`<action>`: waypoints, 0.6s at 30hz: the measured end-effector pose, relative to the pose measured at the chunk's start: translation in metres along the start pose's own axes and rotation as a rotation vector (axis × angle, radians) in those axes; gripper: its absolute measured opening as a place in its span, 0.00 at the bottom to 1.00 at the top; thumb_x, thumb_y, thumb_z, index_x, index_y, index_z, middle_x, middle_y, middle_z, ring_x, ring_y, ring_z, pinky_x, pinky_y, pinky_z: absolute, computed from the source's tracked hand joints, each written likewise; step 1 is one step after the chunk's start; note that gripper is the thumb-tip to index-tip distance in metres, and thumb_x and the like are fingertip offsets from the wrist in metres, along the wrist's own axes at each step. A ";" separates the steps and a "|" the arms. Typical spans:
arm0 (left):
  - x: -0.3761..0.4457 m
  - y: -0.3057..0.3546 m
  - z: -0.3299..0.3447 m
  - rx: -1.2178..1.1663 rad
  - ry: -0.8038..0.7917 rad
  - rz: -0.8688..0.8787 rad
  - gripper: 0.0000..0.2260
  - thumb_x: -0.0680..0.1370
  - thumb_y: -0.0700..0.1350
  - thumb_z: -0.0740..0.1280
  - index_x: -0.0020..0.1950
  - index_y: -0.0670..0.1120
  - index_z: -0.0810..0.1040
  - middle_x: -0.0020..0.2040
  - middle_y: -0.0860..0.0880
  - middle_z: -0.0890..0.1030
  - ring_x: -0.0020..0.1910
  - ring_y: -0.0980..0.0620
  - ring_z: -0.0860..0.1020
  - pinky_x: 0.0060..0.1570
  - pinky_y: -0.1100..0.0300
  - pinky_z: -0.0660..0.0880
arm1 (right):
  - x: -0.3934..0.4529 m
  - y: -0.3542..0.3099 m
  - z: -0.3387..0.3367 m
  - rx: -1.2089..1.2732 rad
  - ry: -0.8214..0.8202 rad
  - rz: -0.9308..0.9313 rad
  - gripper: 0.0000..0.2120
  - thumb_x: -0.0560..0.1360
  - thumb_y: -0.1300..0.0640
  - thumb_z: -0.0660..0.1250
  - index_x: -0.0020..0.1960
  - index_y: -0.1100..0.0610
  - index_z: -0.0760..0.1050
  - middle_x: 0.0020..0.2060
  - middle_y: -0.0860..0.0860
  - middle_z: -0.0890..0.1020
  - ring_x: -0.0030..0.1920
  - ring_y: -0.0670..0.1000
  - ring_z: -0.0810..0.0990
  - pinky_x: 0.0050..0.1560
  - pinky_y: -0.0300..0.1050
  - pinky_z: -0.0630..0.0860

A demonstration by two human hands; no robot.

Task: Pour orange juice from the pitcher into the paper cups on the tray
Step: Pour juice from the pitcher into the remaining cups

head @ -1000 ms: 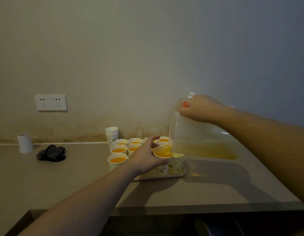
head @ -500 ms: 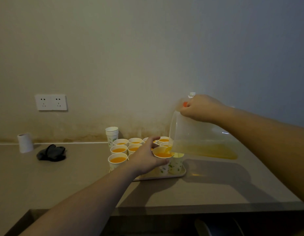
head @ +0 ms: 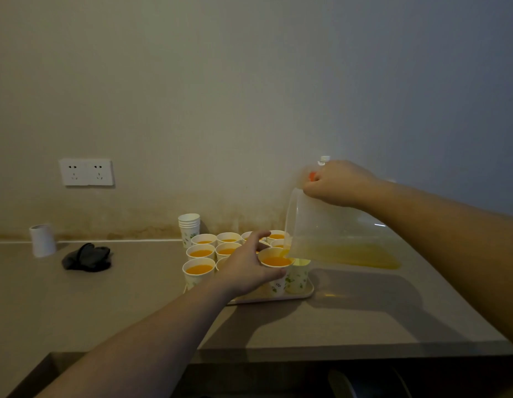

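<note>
Tray (head: 302, 294), cloth (head: 87, 258) on counter (head: 106, 305)

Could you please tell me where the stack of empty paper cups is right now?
In the head view, the stack of empty cups stands on the counter against the wall, at the back left corner of the tray, behind the filled cups.

A white double wall socket plate (head: 86, 172) sits on the pale, stained wall (head: 221, 96) above the beige countertop (head: 106, 297), left of centre. Below it, near the wall, a small white cylindrical cup-like object (head: 42, 240) stands at the far left, and just to its right lies a crumpled black cloth-like bundle (head: 87, 257). Along the near edge, below the counter's front lip, a dark rounded object (head: 367, 383) shows only partly and cannot be identified.
</note>
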State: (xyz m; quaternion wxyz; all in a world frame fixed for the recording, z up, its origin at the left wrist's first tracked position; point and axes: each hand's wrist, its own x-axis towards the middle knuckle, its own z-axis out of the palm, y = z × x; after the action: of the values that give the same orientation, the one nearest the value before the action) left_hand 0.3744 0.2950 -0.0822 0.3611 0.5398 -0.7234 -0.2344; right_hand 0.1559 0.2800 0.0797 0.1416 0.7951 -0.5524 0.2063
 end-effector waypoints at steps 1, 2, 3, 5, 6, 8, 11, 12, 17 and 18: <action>0.000 0.000 0.000 -0.002 0.001 0.001 0.42 0.70 0.57 0.80 0.77 0.62 0.60 0.69 0.55 0.74 0.61 0.51 0.78 0.57 0.54 0.81 | -0.001 -0.001 0.000 0.001 0.000 0.000 0.17 0.76 0.49 0.59 0.32 0.56 0.73 0.33 0.52 0.74 0.39 0.54 0.75 0.36 0.44 0.63; 0.000 -0.001 0.000 -0.003 0.003 0.001 0.42 0.70 0.57 0.80 0.77 0.62 0.60 0.69 0.55 0.74 0.61 0.51 0.78 0.57 0.54 0.81 | -0.001 -0.001 0.000 0.002 -0.003 0.000 0.17 0.77 0.49 0.59 0.33 0.56 0.73 0.33 0.52 0.74 0.39 0.54 0.74 0.36 0.44 0.62; 0.000 -0.001 -0.001 -0.003 0.005 0.003 0.42 0.70 0.57 0.80 0.77 0.62 0.60 0.69 0.55 0.74 0.60 0.51 0.78 0.57 0.53 0.81 | -0.002 -0.001 0.000 0.003 -0.009 0.000 0.16 0.77 0.49 0.59 0.34 0.55 0.73 0.34 0.51 0.74 0.40 0.55 0.75 0.36 0.44 0.63; -0.001 -0.001 -0.001 -0.003 0.009 0.006 0.41 0.70 0.56 0.80 0.77 0.62 0.60 0.69 0.55 0.74 0.60 0.51 0.78 0.57 0.53 0.81 | -0.001 0.000 0.001 0.025 -0.016 0.004 0.14 0.76 0.49 0.59 0.38 0.55 0.75 0.35 0.52 0.75 0.41 0.55 0.76 0.37 0.45 0.66; -0.001 -0.002 -0.001 -0.006 0.009 0.005 0.41 0.70 0.56 0.80 0.77 0.62 0.60 0.69 0.55 0.74 0.60 0.51 0.78 0.57 0.53 0.81 | -0.001 0.001 0.002 0.041 -0.019 0.010 0.13 0.75 0.48 0.59 0.40 0.56 0.76 0.36 0.52 0.76 0.41 0.54 0.77 0.37 0.45 0.67; -0.001 -0.003 -0.001 -0.003 0.010 0.004 0.41 0.70 0.56 0.80 0.76 0.62 0.60 0.69 0.55 0.74 0.60 0.51 0.78 0.58 0.52 0.81 | -0.001 0.001 0.002 0.060 -0.024 0.022 0.13 0.75 0.48 0.59 0.40 0.56 0.76 0.36 0.52 0.77 0.41 0.54 0.77 0.37 0.46 0.69; 0.000 -0.003 -0.001 0.010 0.011 0.000 0.41 0.70 0.57 0.80 0.76 0.63 0.60 0.69 0.56 0.74 0.60 0.51 0.78 0.58 0.50 0.81 | 0.000 0.001 0.001 0.043 -0.026 0.023 0.14 0.74 0.47 0.58 0.41 0.56 0.76 0.36 0.52 0.77 0.41 0.54 0.77 0.38 0.47 0.70; -0.001 -0.003 -0.001 0.011 0.010 -0.002 0.41 0.70 0.57 0.80 0.76 0.63 0.60 0.69 0.56 0.74 0.60 0.51 0.78 0.58 0.50 0.81 | 0.000 0.000 0.000 0.036 -0.026 0.021 0.14 0.73 0.47 0.58 0.42 0.56 0.77 0.37 0.52 0.77 0.41 0.54 0.77 0.37 0.46 0.69; -0.001 -0.003 0.000 0.010 0.006 -0.009 0.42 0.70 0.57 0.80 0.77 0.62 0.59 0.69 0.56 0.74 0.60 0.51 0.79 0.57 0.51 0.81 | -0.002 -0.003 -0.002 0.036 -0.043 0.037 0.14 0.75 0.48 0.58 0.39 0.56 0.75 0.35 0.51 0.76 0.41 0.54 0.76 0.37 0.46 0.67; -0.001 -0.003 0.000 0.010 0.007 -0.008 0.41 0.70 0.57 0.80 0.77 0.62 0.59 0.69 0.56 0.74 0.60 0.51 0.78 0.57 0.52 0.81 | -0.003 -0.005 -0.002 0.050 -0.047 0.043 0.15 0.76 0.49 0.59 0.37 0.56 0.75 0.35 0.51 0.76 0.41 0.54 0.76 0.38 0.46 0.68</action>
State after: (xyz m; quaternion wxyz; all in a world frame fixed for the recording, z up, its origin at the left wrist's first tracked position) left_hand 0.3762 0.2948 -0.0843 0.3600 0.5455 -0.7210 -0.2303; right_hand 0.1588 0.2855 0.0801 0.1039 0.7910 -0.5673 0.2042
